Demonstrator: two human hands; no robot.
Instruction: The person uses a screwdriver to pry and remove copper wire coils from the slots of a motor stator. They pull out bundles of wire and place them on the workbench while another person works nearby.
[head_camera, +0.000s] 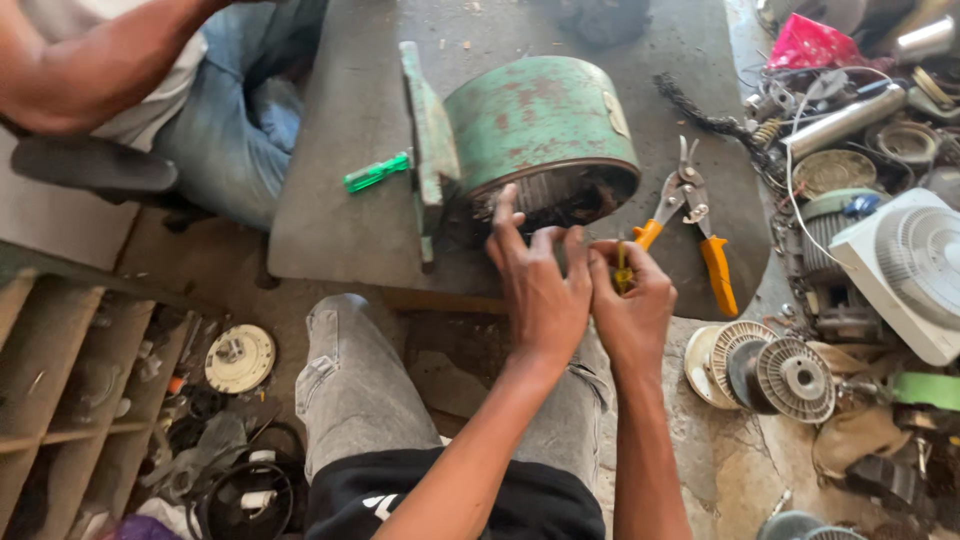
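At far left, wooden shelves (60, 400) hold loose parts, and a white disc (239, 358) lies on the floor beside them. A second person in jeans (235, 120) sits at upper left. A green-handled screwdriver (377, 173) lies on the grey worktop (330, 220), just beside the end plate of the green motor housing (540, 125), which lies on its side with its open end toward the wearer.

The left hand (540, 290) is at that open rim, fingers spread, its grip empty so far as can be seen. The right hand (632, 300) touches the left, its grip closed on a small yellow-handled tool (622, 268). In my judgement the left hand should steady the work while the tool tip goes in slowly, clear of the windings.

Yellow-handled snips (695, 225) lie near on the right. Farther right, wire spools (775, 370) and a white fan casing (905, 270) lie among scrap.
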